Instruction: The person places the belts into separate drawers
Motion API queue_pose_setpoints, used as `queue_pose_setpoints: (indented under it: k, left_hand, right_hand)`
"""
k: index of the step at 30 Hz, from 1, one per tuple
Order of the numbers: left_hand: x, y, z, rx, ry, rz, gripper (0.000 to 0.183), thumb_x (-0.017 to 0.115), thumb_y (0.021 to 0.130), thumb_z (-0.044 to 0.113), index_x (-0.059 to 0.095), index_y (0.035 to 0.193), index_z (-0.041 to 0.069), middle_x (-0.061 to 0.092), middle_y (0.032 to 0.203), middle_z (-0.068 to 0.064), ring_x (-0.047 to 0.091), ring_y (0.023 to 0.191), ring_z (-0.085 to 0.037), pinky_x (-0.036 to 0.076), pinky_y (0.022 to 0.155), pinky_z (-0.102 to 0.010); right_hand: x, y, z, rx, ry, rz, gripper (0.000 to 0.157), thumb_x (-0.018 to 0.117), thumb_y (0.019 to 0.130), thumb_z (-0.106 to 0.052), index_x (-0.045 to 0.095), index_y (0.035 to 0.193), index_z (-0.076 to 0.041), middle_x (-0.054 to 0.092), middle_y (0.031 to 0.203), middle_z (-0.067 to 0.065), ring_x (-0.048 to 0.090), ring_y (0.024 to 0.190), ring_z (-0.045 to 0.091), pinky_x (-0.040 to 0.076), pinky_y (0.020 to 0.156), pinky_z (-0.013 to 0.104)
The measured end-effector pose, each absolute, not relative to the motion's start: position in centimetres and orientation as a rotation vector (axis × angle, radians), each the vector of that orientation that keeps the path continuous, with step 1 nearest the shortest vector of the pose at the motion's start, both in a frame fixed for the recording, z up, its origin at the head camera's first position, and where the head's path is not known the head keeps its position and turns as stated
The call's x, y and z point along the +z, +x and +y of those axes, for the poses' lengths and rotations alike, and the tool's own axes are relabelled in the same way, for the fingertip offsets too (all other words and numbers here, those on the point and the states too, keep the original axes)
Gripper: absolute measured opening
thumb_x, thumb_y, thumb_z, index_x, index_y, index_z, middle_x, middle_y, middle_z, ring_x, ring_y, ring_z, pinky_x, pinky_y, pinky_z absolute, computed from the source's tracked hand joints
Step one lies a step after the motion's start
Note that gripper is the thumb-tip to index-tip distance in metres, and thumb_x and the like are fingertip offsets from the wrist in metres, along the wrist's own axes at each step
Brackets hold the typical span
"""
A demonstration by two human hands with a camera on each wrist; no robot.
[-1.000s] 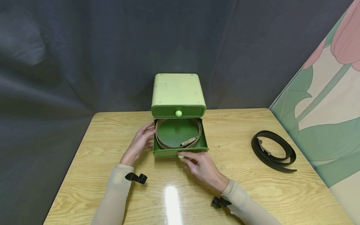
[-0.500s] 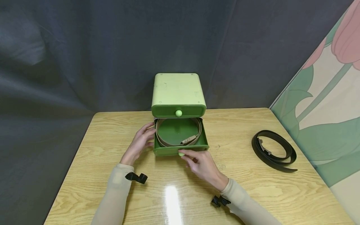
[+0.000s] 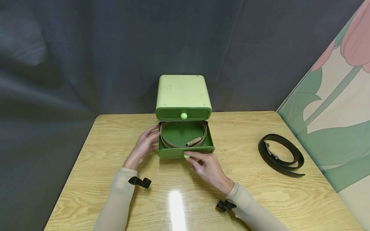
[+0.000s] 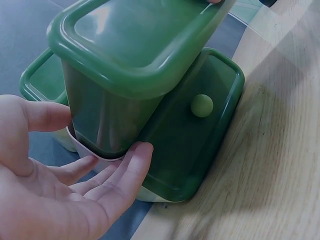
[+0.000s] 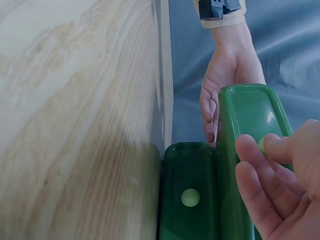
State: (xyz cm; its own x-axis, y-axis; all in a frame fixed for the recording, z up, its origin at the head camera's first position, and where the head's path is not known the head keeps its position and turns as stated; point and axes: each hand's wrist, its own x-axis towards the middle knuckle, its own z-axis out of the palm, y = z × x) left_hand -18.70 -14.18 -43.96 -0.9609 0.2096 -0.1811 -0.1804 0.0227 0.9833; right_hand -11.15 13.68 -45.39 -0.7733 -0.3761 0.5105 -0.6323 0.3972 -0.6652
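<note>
A small light-green cabinet (image 3: 182, 91) with dark-green drawer fronts stands at the table's far edge. Its middle drawer (image 3: 170, 154) is pulled out. A coiled beige belt (image 3: 194, 142) lies inside against the drawer walls. My right hand (image 3: 209, 168) pinches this drawer's round light-green knob (image 3: 186, 156) between thumb and fingers. On the left, my left hand (image 3: 141, 148) rests its extended fingers against the side of the cabinet, around the drawer opening. In the left wrist view, the lower drawer front (image 4: 175, 145) with its own knob (image 4: 202, 106) sits closed beneath.
A coiled black belt (image 3: 297, 157) with a metal buckle lies on the wooden table (image 3: 248, 199) at the right. Behind the table hangs a dark curtain (image 3: 130, 57). A tulip-patterned panel (image 3: 332, 134) borders the right side.
The middle drawer has slid slightly inward, away from me, with the right hand still pinching its knob. The left hand and the black belt stay in place.
</note>
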Motion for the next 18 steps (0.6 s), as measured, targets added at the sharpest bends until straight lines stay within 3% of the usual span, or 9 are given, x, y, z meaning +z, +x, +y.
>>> queue_pose_setpoints:
  k: [10,18]
  left_hand:
    - [-43.94,-18.69,-14.18,2.010,0.041,2.028,0.061,0.044,0.115,0.030,0.026,0.170,0.011,0.044,0.164,-0.020,0.064,0.127,-0.023,0.056,0.096,-0.028]
    - [-44.02,-18.68,-14.18,2.008,0.042,2.035,0.061,0.044,0.115,0.030,0.025,0.170,0.011,0.045,0.164,-0.020,0.064,0.129,-0.025,0.055,0.103,-0.036]
  right_hand:
    - [-45.48,-11.60,13.63,1.347,0.860,-2.371,0.027,0.077,0.095,0.003,0.080,0.121,-0.002,0.083,0.096,0.015,0.073,0.055,0.023,0.049,0.045,0.013]
    - [-45.42,-11.81,13.41,1.348,0.818,-2.380,0.027,0.077,0.095,0.002,0.080,0.121,-0.002,0.083,0.096,0.015,0.073,0.056,0.023,0.050,0.045,0.014]
